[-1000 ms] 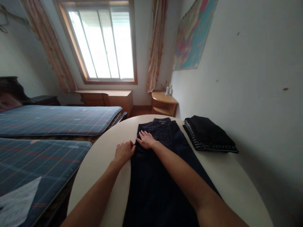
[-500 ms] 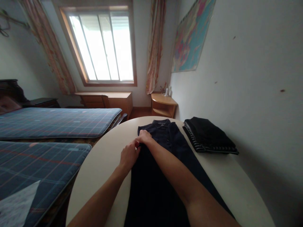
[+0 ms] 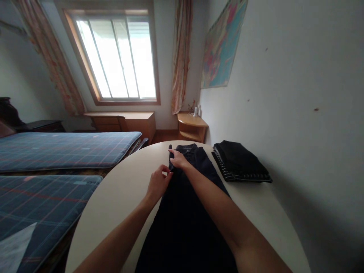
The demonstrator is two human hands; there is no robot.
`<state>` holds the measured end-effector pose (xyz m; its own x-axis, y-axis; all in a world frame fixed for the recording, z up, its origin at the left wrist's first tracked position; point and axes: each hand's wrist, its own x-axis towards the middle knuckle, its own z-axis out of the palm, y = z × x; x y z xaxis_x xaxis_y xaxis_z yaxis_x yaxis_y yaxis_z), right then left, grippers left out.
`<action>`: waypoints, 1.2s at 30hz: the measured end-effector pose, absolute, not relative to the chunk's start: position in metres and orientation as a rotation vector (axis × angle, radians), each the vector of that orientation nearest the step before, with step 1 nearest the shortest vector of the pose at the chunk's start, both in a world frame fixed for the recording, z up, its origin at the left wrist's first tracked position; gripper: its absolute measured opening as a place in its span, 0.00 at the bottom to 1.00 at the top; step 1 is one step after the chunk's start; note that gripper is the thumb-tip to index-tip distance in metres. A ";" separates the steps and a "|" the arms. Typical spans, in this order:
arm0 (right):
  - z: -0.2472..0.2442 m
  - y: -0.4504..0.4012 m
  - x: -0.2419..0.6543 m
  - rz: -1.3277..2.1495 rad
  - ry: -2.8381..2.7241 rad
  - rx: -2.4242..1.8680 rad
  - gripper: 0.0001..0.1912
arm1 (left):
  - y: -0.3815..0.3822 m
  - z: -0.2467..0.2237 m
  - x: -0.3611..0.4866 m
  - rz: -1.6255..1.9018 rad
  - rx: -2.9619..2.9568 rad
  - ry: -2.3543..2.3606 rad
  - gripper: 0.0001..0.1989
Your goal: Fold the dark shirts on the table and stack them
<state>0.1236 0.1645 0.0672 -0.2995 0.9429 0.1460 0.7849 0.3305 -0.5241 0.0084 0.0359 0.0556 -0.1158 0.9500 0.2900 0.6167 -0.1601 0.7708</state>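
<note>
A dark navy collared shirt [image 3: 187,212] lies lengthwise on the round cream table [image 3: 113,212], its collar at the far end. My left hand [image 3: 159,181] pinches the shirt's left edge between thumb and fingers. Just beyond it, my right hand [image 3: 178,158] reaches across the shirt and grips the same side near the shoulder. A strip of the fabric stands up from the table by its fingertips. The right forearm covers part of the shirt's front.
A stack of folded black clothes [image 3: 241,161], one with a striped edge, sits on the table's right side near the wall. Two plaid mattresses [image 3: 71,149] lie to the left. A desk [image 3: 139,123] and a corner shelf [image 3: 193,123] stand beyond, below the window.
The shirt's left shoulder edge has been lifted and drawn inward, so that side is narrower. Both hands have shifted slightly right along with it. The view has turned a little to the right.
</note>
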 end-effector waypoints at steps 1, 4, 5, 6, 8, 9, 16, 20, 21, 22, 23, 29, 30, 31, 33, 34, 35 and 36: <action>0.068 0.166 0.131 0.496 -2.174 -1.507 0.30 | 0.037 0.057 0.015 1.175 1.776 1.713 0.03; 0.069 0.169 0.156 0.486 -2.159 -1.500 0.27 | 0.042 0.061 0.038 1.139 1.792 1.678 0.03; 0.069 0.170 0.164 0.481 -2.149 -1.505 0.28 | 0.043 0.061 0.046 1.132 1.798 1.666 0.03; 0.067 0.170 0.172 0.477 -2.140 -1.511 0.28 | 0.044 0.060 0.053 1.124 1.806 1.646 0.03; 0.062 0.170 0.188 0.475 -2.128 -1.519 0.28 | 0.045 0.056 0.067 1.090 1.837 1.585 0.02; 0.059 0.168 0.195 0.475 -2.124 -1.521 0.28 | 0.045 0.053 0.073 1.061 1.871 1.549 0.02; 0.042 0.139 0.236 0.421 -2.096 -1.496 0.19 | 0.023 0.021 0.082 0.862 2.371 1.627 0.20; 0.040 0.103 0.251 0.268 -2.210 -1.484 0.15 | 0.016 0.007 0.075 0.588 2.387 1.686 0.28; 0.039 0.094 0.252 0.247 -2.249 -1.497 0.17 | 0.015 0.004 0.073 0.518 2.386 1.697 0.29; 0.038 0.085 0.253 0.240 -2.288 -1.517 0.20 | 0.016 0.003 0.071 0.461 2.389 1.705 0.30; 0.036 0.076 0.253 0.250 -2.322 -1.554 0.25 | 0.017 0.002 0.070 0.417 2.402 1.703 0.31; 0.024 0.064 0.243 0.483 -2.454 -1.724 0.39 | 0.039 0.006 0.057 0.278 2.497 1.671 0.32; 0.023 0.068 0.240 0.494 -2.457 -1.730 0.39 | 0.044 0.008 0.055 0.258 2.507 1.663 0.32; 0.022 0.074 0.237 0.500 -2.454 -1.740 0.39 | 0.049 0.010 0.052 0.245 2.514 1.658 0.32; 0.020 0.087 0.231 0.498 -2.429 -1.774 0.38 | 0.058 0.015 0.049 0.240 2.515 1.681 0.32; 0.019 0.094 0.228 0.492 -2.410 -1.795 0.38 | 0.061 0.018 0.048 0.251 2.515 1.707 0.31; 0.018 0.100 0.225 0.485 -2.388 -1.815 0.38 | 0.062 0.022 0.047 0.275 2.520 1.734 0.30; 0.016 0.104 0.223 0.479 -2.368 -1.829 0.37 | 0.061 0.026 0.047 0.310 2.528 1.759 0.29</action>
